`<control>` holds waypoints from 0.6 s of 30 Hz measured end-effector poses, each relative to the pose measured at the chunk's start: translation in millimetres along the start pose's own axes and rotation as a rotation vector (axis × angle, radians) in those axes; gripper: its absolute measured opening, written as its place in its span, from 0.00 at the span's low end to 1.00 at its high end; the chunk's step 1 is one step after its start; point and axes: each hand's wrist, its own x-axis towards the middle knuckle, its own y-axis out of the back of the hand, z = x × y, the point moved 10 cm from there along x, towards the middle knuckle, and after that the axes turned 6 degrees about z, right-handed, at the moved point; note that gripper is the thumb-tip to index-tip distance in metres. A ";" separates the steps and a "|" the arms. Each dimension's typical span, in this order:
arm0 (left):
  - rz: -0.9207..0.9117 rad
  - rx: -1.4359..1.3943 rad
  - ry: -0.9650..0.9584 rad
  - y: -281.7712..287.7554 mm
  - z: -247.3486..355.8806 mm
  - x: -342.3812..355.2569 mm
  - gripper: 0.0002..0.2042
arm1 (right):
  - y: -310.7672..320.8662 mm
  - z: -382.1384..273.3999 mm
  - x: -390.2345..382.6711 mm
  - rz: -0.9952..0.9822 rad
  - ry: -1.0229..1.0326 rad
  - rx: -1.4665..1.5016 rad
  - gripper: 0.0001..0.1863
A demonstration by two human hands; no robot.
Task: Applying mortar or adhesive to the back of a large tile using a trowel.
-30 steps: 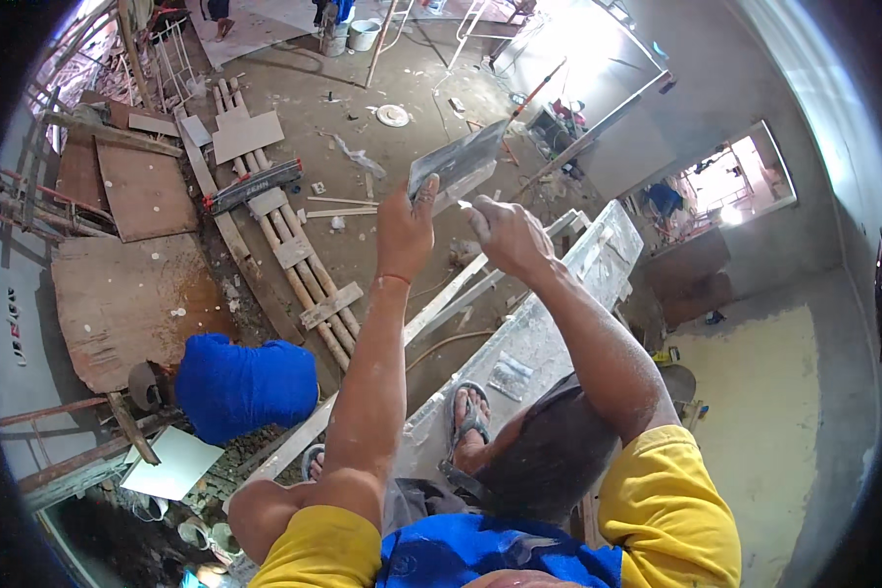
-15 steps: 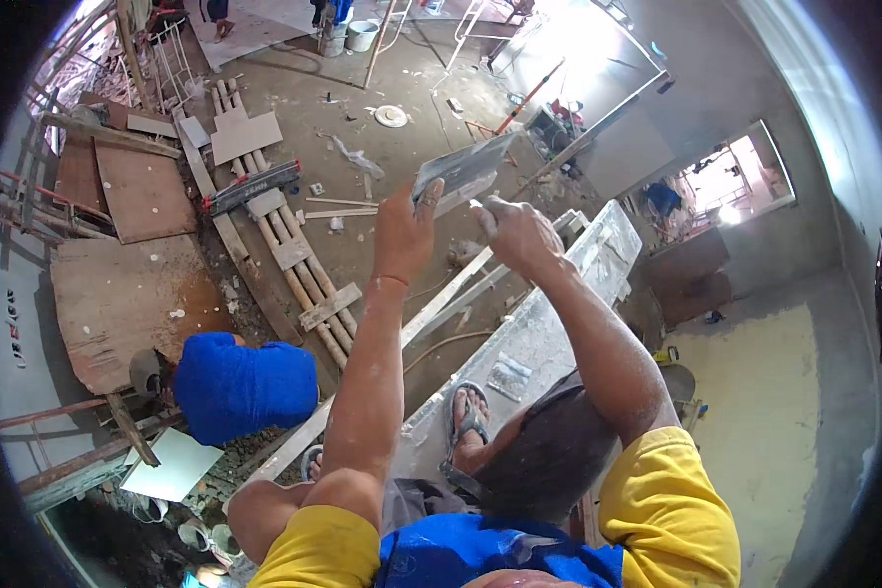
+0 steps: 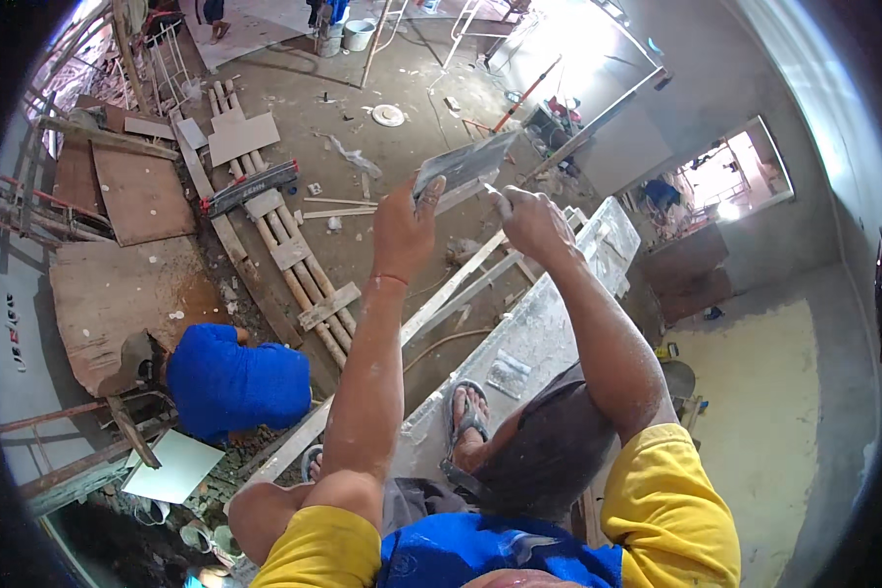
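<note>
My left hand (image 3: 404,227) is closed around a plastering trowel (image 3: 466,163) with a flat, grey, rectangular blade, held out in front of me and tilted up to the right. The thumb lies over its near edge; the handle is hidden. Just right of the blade, my right hand (image 3: 537,227) is closed with its fingers bunched. A small pale tip pokes out toward the trowel, but what it belongs to I cannot make out. Whitish dust coats both my hands and my right forearm.
Below me, my sandalled foot stands on a dusty white plank (image 3: 549,338), a small clear packet (image 3: 509,373) beside it. At left, a person in a blue shirt (image 3: 237,382) bends near plywood sheets (image 3: 132,304). Tied poles (image 3: 299,263) and a red-grey box (image 3: 252,186) lie beyond.
My right hand has moved slightly right and its fingers have turned, away from the trowel's edge. The left hand and trowel stay nearly still. The person in blue has shifted slightly left.
</note>
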 end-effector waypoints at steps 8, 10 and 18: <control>-0.001 -0.089 0.038 0.2 -8.4 2.0 0.21 | 7.2 6.2 0.2 0.009 -0.071 0.021 0.21; 0.057 -0.070 -0.048 4.8 1.6 0.3 0.21 | -0.1 3.3 -4.5 -0.051 -0.074 0.013 0.22; 0.041 -0.107 -0.009 6.0 5.8 1.4 0.19 | -0.3 23.4 2.4 0.010 -0.097 -0.015 0.21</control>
